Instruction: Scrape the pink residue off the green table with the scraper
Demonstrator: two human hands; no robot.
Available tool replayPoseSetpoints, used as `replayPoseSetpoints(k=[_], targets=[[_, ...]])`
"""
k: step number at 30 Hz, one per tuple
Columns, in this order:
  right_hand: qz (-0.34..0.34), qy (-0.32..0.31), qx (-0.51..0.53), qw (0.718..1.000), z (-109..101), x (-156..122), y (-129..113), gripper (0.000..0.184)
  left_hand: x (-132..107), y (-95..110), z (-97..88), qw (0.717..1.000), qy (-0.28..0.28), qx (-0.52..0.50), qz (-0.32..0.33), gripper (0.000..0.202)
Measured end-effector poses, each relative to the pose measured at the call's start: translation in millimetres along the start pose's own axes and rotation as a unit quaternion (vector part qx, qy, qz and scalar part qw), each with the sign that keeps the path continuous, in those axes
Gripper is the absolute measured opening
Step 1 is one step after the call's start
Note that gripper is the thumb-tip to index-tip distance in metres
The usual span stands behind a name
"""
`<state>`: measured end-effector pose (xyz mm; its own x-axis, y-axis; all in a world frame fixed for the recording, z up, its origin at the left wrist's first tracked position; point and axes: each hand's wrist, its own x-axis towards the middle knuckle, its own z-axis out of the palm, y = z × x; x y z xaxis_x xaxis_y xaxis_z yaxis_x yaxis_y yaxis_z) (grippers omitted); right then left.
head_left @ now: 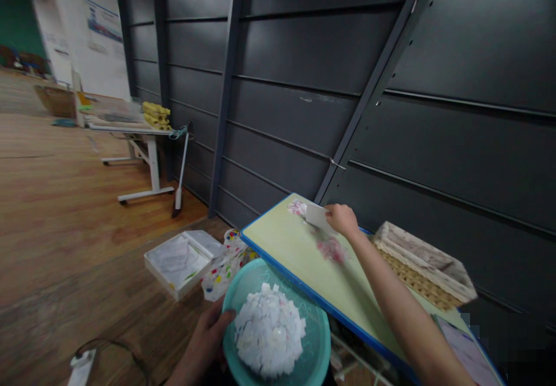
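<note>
My left hand point(207, 335) grips the rim of a teal plastic basket point(320, 339), its thumb over the edge. Inside the basket rises a heap of small torn white paper pieces point(270, 331). My right hand point(342, 219) reaches across a pale yellow table point(271, 232) with a blue edge, its fingers closed on a flat white card point(317, 217). The card's far edge is beside a little pile of white and pink paper bits point(297, 207). Nearer to me on the tabletop lies a blurred reddish pile of bits point(332, 249).
A woven basket with a cloth lining point(428, 264) stands at the table's right, near a phone-like flat object point(463, 348). On the floor are an open white box point(180, 261), a dotted plastic bag point(223, 267) and a power strip point(82, 367). Dark metal panels point(286, 108) rise behind.
</note>
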<state>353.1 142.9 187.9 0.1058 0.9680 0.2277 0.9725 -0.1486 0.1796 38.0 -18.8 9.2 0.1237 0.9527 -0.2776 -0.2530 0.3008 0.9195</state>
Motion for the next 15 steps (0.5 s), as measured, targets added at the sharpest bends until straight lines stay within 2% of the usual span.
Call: replayPoseSetpoints(k=[5,8,12,15], targets=[[0.003,-0.003,-0.006,1.000,0,0,0,0.045,-5,4,3.5,1.000,0.008,0.006,0.003,0.065],[0.010,-0.006,-0.002,1.000,1,1,-2,0.045,1,-2,0.4,1.000,-0.006,-0.001,0.010,0.066],[0.004,-0.006,-0.004,1.000,4,4,-5,0.045,14,-12,-6.5,0.999,0.036,-0.007,-0.014,0.074],[0.000,0.001,-0.006,1.000,7,6,-7,0.046,15,-11,-8.5,0.999,0.034,-0.011,-0.006,0.067]])
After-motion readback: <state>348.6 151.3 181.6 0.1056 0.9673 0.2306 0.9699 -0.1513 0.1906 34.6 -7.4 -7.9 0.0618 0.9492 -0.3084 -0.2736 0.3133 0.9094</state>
